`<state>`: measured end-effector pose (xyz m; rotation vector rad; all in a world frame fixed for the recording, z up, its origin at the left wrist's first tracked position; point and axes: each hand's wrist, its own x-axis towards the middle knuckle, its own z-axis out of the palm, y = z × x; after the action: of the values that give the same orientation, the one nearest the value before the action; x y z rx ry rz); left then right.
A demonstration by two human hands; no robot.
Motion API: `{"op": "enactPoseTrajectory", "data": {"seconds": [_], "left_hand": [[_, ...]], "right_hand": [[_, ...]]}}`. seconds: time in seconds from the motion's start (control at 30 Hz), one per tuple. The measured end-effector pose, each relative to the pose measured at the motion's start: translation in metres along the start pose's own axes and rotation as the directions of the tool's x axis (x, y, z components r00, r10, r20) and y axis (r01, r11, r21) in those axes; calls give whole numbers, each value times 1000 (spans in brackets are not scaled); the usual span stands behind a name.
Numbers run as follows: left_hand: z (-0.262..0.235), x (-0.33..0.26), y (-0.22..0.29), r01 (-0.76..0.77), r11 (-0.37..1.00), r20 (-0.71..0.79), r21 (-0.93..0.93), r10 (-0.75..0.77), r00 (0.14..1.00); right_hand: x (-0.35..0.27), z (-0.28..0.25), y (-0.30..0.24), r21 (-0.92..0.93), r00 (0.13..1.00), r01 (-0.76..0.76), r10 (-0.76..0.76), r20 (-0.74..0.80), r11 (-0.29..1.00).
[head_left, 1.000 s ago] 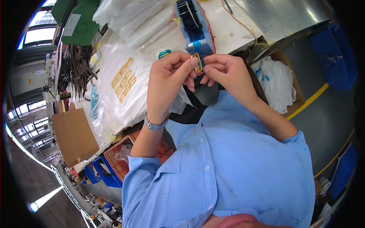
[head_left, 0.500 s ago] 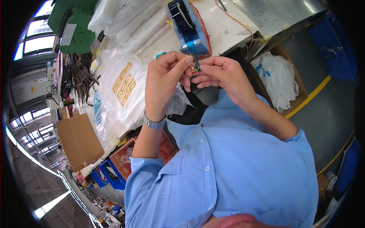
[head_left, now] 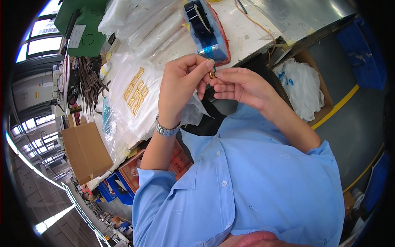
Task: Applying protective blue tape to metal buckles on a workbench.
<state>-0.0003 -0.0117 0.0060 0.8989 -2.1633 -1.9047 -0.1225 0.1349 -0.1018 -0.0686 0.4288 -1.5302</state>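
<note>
Between my two hands is a small gold metal buckle (head_left: 212, 74), seen nearly edge-on, with a bit of blue film by its upper part. My left hand (head_left: 183, 80) pinches it between thumb and forefinger. From the other side the thumb and forefinger of my right hand (head_left: 243, 85) close on its lower end, the other fingers curled beneath. Just beyond my fingertips stands a blue tape dispenser (head_left: 222, 52) with a dark roll and blue tape at its cutting end. Several gold buckles (head_left: 135, 92) lie in rows on white plastic sheeting (head_left: 151, 108) to the left.
Clear plastic bags (head_left: 142, 31) are heaped at the back of the table. A bundle of dark straps (head_left: 88, 80) and a green machine (head_left: 84, 26) stand at the left, above an open cardboard box (head_left: 86, 152). At right, a carton holds white plastic bags (head_left: 302, 86).
The buckle has turned from showing its open face to nearly edge-on. My right hand has shifted slightly right and down, and the blue tape strip no longer visibly spans from dispenser to fingers.
</note>
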Motion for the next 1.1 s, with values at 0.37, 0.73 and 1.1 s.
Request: {"op": "enactPoseTrajectory", "data": {"seconds": [0.37, 0.73, 1.1], "left_hand": [[9, -3, -58, 99, 844, 71, -527, -73, 995], [22, 13, -86, 142, 568, 148, -811, -37, 988], [18, 16, -83, 239, 436, 191, -868, -152, 970]], "right_hand": [[-6, 8, 2, 74, 1000, -17, 19, -22, 997], [-15, 20, 2, 185, 994, -19, 39, -103, 983], [-19, 41, 2, 424, 984, -24, 96, -149, 905]]}}
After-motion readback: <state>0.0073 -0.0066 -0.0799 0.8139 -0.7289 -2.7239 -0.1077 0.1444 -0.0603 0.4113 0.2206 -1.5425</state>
